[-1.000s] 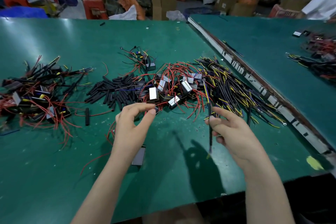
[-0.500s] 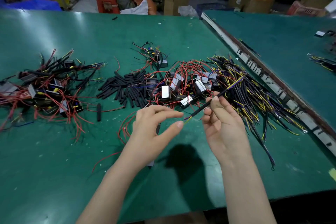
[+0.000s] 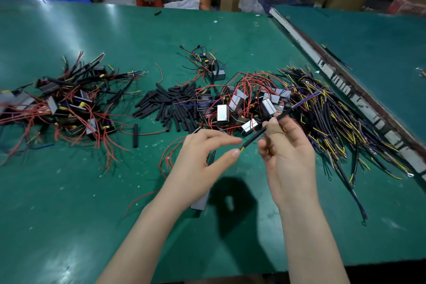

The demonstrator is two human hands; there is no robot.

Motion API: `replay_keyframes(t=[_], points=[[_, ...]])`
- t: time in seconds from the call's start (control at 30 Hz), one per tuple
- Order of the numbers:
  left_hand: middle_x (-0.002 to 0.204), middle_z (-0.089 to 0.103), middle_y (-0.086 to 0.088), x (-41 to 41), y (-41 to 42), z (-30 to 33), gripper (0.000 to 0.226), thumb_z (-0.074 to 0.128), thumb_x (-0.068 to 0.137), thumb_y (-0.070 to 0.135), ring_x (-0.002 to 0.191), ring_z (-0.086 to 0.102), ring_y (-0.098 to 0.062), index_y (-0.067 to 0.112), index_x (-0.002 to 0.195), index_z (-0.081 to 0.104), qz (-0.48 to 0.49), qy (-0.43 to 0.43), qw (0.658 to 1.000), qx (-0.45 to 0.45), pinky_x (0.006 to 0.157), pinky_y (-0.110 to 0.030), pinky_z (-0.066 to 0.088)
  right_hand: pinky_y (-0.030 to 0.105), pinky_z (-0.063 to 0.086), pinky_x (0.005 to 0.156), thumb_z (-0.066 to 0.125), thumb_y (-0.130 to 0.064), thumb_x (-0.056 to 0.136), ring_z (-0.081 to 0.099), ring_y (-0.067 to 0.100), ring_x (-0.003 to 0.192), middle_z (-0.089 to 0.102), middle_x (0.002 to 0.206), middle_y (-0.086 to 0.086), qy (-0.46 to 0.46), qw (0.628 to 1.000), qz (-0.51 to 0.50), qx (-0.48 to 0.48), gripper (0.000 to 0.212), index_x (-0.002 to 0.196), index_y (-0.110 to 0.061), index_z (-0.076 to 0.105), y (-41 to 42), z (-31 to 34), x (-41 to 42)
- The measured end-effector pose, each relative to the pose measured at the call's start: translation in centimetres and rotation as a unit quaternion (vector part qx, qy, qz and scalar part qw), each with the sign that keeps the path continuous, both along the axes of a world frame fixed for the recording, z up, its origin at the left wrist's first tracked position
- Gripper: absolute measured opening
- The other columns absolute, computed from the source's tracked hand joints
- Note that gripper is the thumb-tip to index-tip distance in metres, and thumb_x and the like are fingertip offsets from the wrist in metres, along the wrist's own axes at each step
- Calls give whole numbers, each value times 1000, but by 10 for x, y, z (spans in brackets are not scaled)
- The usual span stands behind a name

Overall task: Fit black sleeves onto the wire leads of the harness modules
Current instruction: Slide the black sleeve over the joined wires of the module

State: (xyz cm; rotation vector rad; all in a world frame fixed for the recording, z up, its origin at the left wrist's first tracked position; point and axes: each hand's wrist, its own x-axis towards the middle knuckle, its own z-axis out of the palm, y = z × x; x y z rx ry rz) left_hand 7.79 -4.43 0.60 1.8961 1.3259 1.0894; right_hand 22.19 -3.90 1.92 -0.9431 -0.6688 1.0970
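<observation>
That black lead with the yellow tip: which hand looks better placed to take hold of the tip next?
Probably the left hand: its thumb and forefinger are spread open right beside the yellow tip. The right hand already grips the black lead higher up.

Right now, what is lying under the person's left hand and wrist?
A grey module lies on the green table, only its lower end showing past the left hand. Loose red wires curl beside it. The module's upper part is covered.
</observation>
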Motion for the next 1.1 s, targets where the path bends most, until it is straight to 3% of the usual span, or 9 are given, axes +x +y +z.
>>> replay_keyframes(t=[0.07,0.2,0.37,0.47,0.57,0.7,0.8,0.93,1.1], points=[[104,57,18,1,0,-1,12,68,84,27,107,48,-1,34,93,70,-3,12,1000,9,98,-13,29,15,45,52,60,-12,92,55,5,54,63,71,-9,-13,1000,13,6,9,91,-20,62,0,-1,-2],[99,59,15,3,-2,-6,3,71,83,25,104,52,-10,25,86,70,24,9,1000,16,95,-20,34,13,45,54,60,-14,92,60,0,62,69,72,-13,-171,982,81,-27,10,91,-23,65,-5,-13,-3],[95,58,12,4,-4,-14,13,71,80,37,100,51,-18,25,78,67,67,86,994,32,89,-42,39,17,48,59,56,-17,94,63,3,67,68,75,-9,-228,966,118,1,5,95,-22,58,-12,-29,-2],[92,56,9,6,-8,-18,17,73,78,38,96,48,-18,22,75,67,87,120,988,52,80,-41,39,26,49,69,53,-29,94,61,11,73,62,77,-13,-367,922,99,75,4,97,-29,53,-13,-35,-1],[90,50,11,8,-11,-20,17,72,78,39,93,45,-15,24,74,66,123,119,984,42,74,-35,35,29,46,70,51,-22,94,59,19,78,60,83,-9,-455,882,16,120,8,98,-28,52,-17,-45,-5],[92,51,10,17,-13,-21,9,69,82,34,100,48,-19,26,82,71,125,77,989,-28,87,-37,39,38,50,78,47,-17,94,63,22,85,62,90,5,-416,903,-23,110,17,97,-34,46,-20,-53,-14],[96,47,14,22,-17,-23,11,64,86,35,109,42,-18,26,89,70,126,97,987,-37,90,-32,32,48,50,78,49,-25,94,62,25,84,60,92,-5,-412,905,23,101,11,99,-34,46,-16,-51,-3],[100,44,13,18,-15,-25,14,63,85,40,111,26,-12,28,85,69,175,148,973,3,77,-26,13,39,51,74,59,-27,83,60,14,76,59,83,-17,-330,935,110,70,17,91,-38,49,-15,-50,3],[110,45,7,7,-12,-25,12,67,81,42,116,21,-13,30,80,70,163,203,965,23,79,-27,9,25,47,66,64,-17,81,56,12,67,62,79,-10,-254,936,241,27,25,81,-31,43,-11,-51,11]])
